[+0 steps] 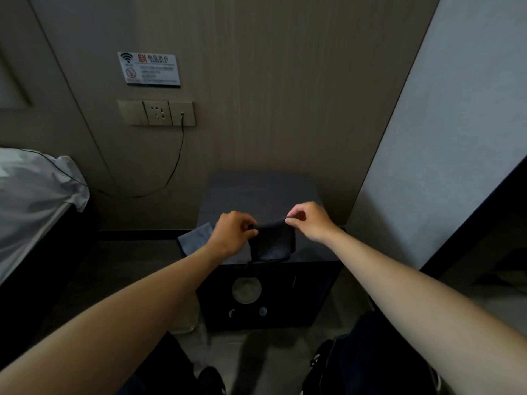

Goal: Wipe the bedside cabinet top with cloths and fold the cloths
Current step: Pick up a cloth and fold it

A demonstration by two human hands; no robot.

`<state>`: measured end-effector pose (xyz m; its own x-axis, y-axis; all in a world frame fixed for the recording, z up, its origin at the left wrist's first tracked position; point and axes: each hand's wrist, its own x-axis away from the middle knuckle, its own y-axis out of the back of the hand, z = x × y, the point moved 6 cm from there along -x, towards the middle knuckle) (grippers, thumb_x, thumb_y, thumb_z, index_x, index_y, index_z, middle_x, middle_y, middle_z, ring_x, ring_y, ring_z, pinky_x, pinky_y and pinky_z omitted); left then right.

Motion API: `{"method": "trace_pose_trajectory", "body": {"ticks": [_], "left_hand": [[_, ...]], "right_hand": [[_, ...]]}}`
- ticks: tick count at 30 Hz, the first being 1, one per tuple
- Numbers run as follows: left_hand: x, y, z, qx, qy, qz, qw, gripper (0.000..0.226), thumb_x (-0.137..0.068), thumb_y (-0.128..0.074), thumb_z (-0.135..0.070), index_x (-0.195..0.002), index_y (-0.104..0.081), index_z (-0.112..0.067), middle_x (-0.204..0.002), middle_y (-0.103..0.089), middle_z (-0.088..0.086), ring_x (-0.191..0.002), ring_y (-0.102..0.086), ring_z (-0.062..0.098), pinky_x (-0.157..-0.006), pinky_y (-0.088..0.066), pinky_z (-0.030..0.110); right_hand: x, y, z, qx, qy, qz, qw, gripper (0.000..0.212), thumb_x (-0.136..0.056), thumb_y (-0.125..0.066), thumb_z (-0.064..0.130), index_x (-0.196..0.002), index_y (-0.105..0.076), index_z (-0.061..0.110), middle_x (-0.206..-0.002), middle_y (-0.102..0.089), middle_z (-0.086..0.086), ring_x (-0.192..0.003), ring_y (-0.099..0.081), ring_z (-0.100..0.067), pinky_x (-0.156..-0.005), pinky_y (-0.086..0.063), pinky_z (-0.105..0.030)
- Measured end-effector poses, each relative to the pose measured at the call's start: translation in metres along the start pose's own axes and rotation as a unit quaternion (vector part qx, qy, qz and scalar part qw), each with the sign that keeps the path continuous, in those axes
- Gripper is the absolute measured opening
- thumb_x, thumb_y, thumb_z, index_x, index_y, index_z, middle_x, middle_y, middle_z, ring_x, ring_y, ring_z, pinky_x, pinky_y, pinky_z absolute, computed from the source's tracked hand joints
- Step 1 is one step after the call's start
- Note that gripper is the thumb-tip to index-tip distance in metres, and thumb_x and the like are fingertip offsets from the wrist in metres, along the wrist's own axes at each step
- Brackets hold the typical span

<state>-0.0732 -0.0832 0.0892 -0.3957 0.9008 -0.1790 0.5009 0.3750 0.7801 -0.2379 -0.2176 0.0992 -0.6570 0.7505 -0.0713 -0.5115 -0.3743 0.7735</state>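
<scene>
Dark cloth [272, 242] hangs above the cabinet top [261, 192], pinched between left hand [232, 233] and right hand [310, 222].

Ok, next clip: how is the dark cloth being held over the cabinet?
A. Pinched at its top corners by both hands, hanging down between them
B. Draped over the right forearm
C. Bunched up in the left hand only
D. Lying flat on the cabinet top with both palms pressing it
A: the left hand and the right hand each pinch a top corner of the dark cloth, which hangs between them above the cabinet top.

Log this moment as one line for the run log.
step: folding | left hand: pinches dark cloth | right hand: pinches dark cloth | grey cloth: on cabinet left edge
</scene>
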Motion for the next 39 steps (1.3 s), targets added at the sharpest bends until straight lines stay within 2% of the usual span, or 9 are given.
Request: {"method": "trace_pose_trajectory", "body": {"ticks": [7,11,13,17,22,25,28,32,39], "left_hand": [[-0.008,-0.01,-0.004,0.096,-0.006,0.038,0.995,0.014,-0.09,-0.067,-0.028,-0.093,-0.059,-0.017,-0.089,-0.064,0.0,-0.085,-0.061,0.016,-0.078,-0.047,0.028],[-0.01,-0.008,0.001,0.123,0.006,-0.01,0.992,0.018,-0.087,-0.069,-0.03,-0.089,-0.056,-0.018,-0.081,-0.064,-0.003,-0.078,-0.062,0.016,-0.07,-0.049,0.03],[-0.014,-0.01,0.007,0.154,0.03,-0.023,0.987,0.017,-0.085,-0.072,-0.032,-0.086,-0.057,-0.022,-0.078,-0.065,-0.001,-0.076,-0.063,0.017,-0.069,-0.051,0.033],[-0.016,-0.018,0.019,0.251,0.094,-0.006,0.963,0.02,-0.08,-0.079,-0.02,-0.092,-0.063,-0.019,-0.075,-0.061,-0.001,-0.072,-0.061,0.014,-0.063,-0.057,0.032],[-0.015,-0.043,0.024,0.419,0.185,0.051,0.887,0.034,-0.082,-0.076,-0.006,-0.113,-0.065,0.0,-0.095,-0.064,0.013,-0.087,-0.066,0.022,-0.066,-0.057,0.023],[-0.016,-0.067,0.032,0.465,0.23,0.122,0.846,0.014,-0.085,-0.073,-0.011,-0.09,-0.066,0.001,-0.077,-0.066,0.012,-0.072,-0.064,0.022,-0.064,-0.048,0.027],[-0.017,-0.085,0.039,0.451,0.255,0.141,0.844,0.016,-0.093,-0.063,-0.008,-0.083,-0.051,-0.012,-0.057,-0.04,0.003,-0.042,-0.036,0.009,-0.045,-0.026,0.021],[-0.026,-0.104,0.042,0.431,0.252,0.11,0.859,0.008,-0.097,-0.056,-0.011,-0.097,-0.049,-0.015,-0.044,-0.042,-0.002,-0.035,-0.037,0.009,-0.045,-0.033,0.02],[-0.061,-0.136,0.04,0.427,0.283,0.085,0.854,0.043,-0.081,-0.077,-0.007,-0.116,-0.052,-0.01,-0.085,-0.067,0.009,-0.069,-0.066,0.019,-0.049,-0.053,0.028]], "right_hand": [[-0.001,-0.018,-0.021,-0.102,-0.122,0.088,0.983,0.024,-0.101,-0.046,0.036,-0.105,-0.062,0.018,-0.101,-0.063,-0.002,-0.091,-0.056,-0.015,-0.086,-0.045,-0.033],[0.005,-0.024,-0.017,-0.232,-0.13,0.12,0.957,0.044,-0.083,-0.065,0.058,-0.108,-0.066,0.022,-0.109,-0.067,-0.001,-0.103,-0.061,-0.016,-0.088,-0.05,-0.034],[0.008,-0.026,-0.015,-0.276,-0.12,0.141,0.943,0.04,-0.08,-0.078,0.039,-0.113,-0.065,0.022,-0.113,-0.069,-0.004,-0.104,-0.065,-0.016,-0.08,-0.056,-0.029],[0.007,-0.029,-0.019,-0.321,-0.108,0.111,0.934,0.034,-0.086,-0.07,-0.001,-0.118,-0.061,0.008,-0.11,-0.071,-0.016,-0.095,-0.068,-0.021,-0.067,-0.058,-0.026],[-0.005,-0.032,-0.036,-0.377,-0.15,0.055,0.912,0.025,-0.088,-0.067,-0.002,-0.112,-0.064,0.007,-0.108,-0.072,-0.012,-0.098,-0.069,-0.023,-0.083,-0.058,-0.035],[-0.011,-0.043,-0.046,-0.411,-0.183,0.053,0.892,0.017,-0.089,-0.066,0.002,-0.104,-0.068,0.011,-0.106,-0.072,-0.01,-0.102,-0.068,-0.025,-0.091,-0.055,-0.041],[-0.019,-0.049,-0.059,-0.376,-0.184,0.011,0.908,0.015,-0.09,-0.066,0.005,-0.102,-0.066,0.015,-0.109,-0.07,-0.01,-0.105,-0.066,-0.024,-0.091,-0.052,-0.038],[-0.031,-0.042,-0.072,-0.138,-0.123,-0.003,0.983,0.011,-0.092,-0.063,0.021,-0.101,-0.062,0.015,-0.1,-0.067,-0.005,-0.095,-0.061,-0.019,-0.078,-0.046,-0.03],[-0.062,-0.045,-0.123,-0.169,-0.231,-0.027,0.958,0.031,-0.085,-0.072,0.025,-0.114,-0.062,0.019,-0.108,-0.064,-0.004,-0.103,-0.061,-0.021,-0.087,-0.049,-0.032]]}}
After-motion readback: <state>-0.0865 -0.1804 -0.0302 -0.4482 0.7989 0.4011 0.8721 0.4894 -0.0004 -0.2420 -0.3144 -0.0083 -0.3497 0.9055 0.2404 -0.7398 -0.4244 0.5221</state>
